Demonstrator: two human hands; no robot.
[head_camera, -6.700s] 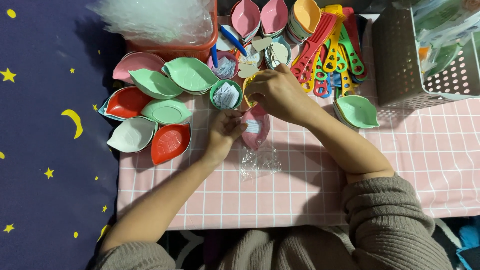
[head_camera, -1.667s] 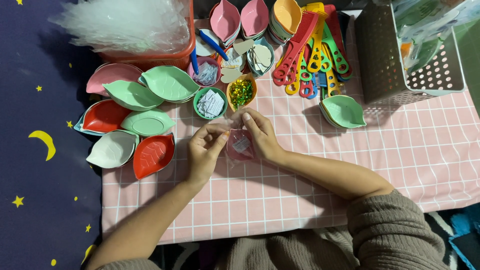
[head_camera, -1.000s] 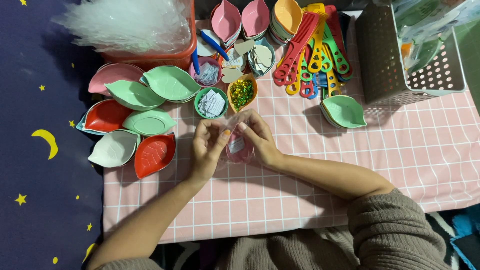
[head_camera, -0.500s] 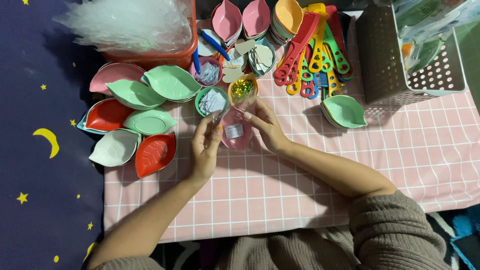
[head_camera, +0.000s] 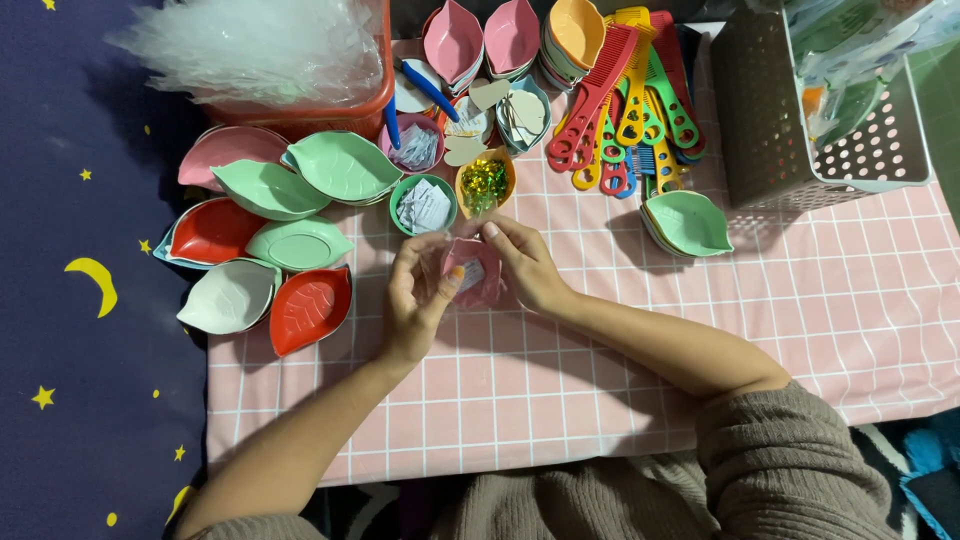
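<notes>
The small pink leaf-shaped dish (head_camera: 470, 270), seemingly wrapped in a clear plastic sleeve with a slip of paper inside, is held just above the counter (head_camera: 600, 400) between both hands, right in front of the little round bowls. A second or so ago it sat a touch lower and nearer the person; now it has been lifted toward the orange bowl of shiny sequins (head_camera: 486, 183) and the green bowl of paper slips (head_camera: 424, 205), so the packing looks further along, with the fingers working at the dish's upper end. The left hand (head_camera: 415, 305) cups the dish from the side, its fingers curled onto the wrapper with the thumb across the front; the right hand (head_camera: 525, 268) pinches the top edge, fingers closed on it. To the left lie stacked leaf dishes in green, red, white and pink (head_camera: 270, 245); beyond the bowls are coloured combs (head_camera: 625, 100), another green leaf dish (head_camera: 688, 222) and a grey perforated basket (head_camera: 800, 130).
</notes>
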